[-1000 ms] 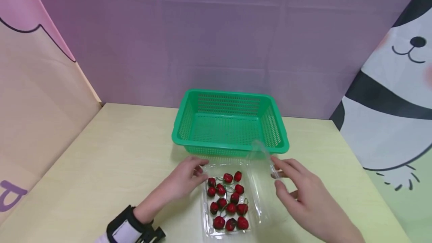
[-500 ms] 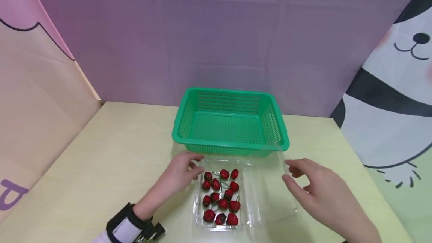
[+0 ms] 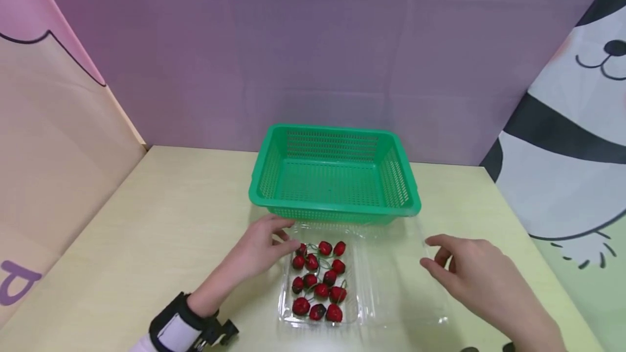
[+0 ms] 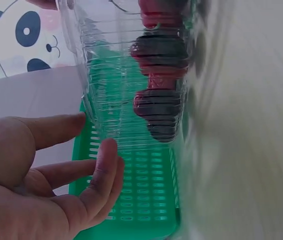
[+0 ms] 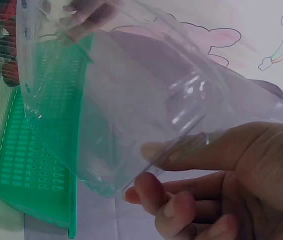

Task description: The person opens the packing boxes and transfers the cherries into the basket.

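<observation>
A clear plastic clamshell box lies on the table in the head view, with several red cherries on green stems inside its base. Its lid is folded out to the right. My right hand pinches the lid's edge between thumb and fingertips, plain in the right wrist view. At the far left corner of the base is my left hand, its thumb and fingers spread apart. In the left wrist view, those fingertips are right at the box's ribbed wall and the thumb is beside the rim.
A green perforated plastic basket with nothing in it stands just behind the box, near the back of the pale wooden table. A purple cloth rises behind, and printed panels flank both sides.
My right hand has moved right, swinging the lid from steeply raised to lower and farther open. The box has shifted slightly left, and my left hand has stayed at its corner.
</observation>
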Demonstrator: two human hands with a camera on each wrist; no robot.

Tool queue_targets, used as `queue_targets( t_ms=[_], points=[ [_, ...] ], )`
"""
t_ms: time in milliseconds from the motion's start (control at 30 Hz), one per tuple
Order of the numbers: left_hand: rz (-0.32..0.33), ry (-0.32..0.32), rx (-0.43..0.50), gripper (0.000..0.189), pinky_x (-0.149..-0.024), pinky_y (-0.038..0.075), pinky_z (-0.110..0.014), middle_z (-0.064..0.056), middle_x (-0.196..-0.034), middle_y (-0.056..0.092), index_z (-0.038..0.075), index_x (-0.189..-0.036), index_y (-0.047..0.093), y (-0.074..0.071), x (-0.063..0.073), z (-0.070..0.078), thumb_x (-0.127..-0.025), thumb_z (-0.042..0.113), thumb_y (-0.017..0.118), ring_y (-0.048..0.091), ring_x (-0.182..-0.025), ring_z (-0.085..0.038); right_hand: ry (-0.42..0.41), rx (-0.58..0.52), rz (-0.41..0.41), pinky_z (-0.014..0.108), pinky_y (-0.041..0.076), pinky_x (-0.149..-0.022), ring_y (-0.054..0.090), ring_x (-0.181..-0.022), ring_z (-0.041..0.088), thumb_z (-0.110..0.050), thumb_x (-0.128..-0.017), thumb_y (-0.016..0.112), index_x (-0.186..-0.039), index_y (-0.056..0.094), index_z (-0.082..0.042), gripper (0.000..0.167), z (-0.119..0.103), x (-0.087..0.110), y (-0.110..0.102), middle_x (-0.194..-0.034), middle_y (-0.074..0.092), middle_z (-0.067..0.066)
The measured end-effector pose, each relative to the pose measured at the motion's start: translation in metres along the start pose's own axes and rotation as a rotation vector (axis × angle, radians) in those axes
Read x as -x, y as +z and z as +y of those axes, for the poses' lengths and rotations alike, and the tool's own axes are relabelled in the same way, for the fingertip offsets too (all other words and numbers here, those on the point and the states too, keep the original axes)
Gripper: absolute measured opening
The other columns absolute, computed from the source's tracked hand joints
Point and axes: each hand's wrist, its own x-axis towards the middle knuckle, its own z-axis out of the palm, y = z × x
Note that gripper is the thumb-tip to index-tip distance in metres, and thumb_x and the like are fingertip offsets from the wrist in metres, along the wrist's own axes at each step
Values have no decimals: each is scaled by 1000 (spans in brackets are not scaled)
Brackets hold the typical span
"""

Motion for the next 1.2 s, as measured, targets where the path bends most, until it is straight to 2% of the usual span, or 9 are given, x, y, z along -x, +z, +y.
queue_targets(
  t_ms=[167,400,567,767,1033,1200],
  points=[
    [-14,-6,-1,50,-80,60,-30,-18,-127,61,-8,-132,62,-2,3,4,-86,3,79,66,-100,-26,38,-9,-70,31,48,-58,50,-57,2,-17,-87,81,-109,72,-2,28,4,-1,1,-71,61,-15],
    [-38,-24,10,54,-79,60,-28,-18,-127,60,-8,-134,61,-4,4,6,-83,-4,79,67,-97,-23,67,-46,-146,34,51,-62,51,-55,4,-10,-86,80,-110,69,6,31,9,-3,3,-68,62,-12],
    [-42,-37,15,54,-78,60,-28,-19,-126,60,-8,-134,60,-4,5,7,-84,-4,78,68,-96,-24,105,-87,-233,32,50,-60,53,-50,4,-8,-86,80,-115,65,12,38,12,-5,5,-68,62,-10],
    [-30,-38,20,54,-77,60,-27,-19,-124,60,-9,-134,60,-3,7,8,-84,-5,78,67,-95,-24,135,-122,-311,30,49,-57,56,-51,8,-7,-87,79,-113,64,12,36,18,-9,8,-68,62,-5],
    [-20,-53,20,54,-77,60,-28,-19,-124,60,-8,-134,60,-2,7,8,-84,-6,77,67,-95,-24,158,-162,-394,44,59,-73,60,-51,11,-4,-85,80,-109,66,14,33,25,-17,15,-71,67,1],
    [-16,-57,14,54,-77,60,-29,-19,-125,60,-8,-135,60,-2,6,7,-84,-5,77,67,-95,-24,177,-161,-422,44,59,-72,61,-50,13,-3,-85,78,-104,66,12,28,27,-23,22,-71,65,3]
  ],
)
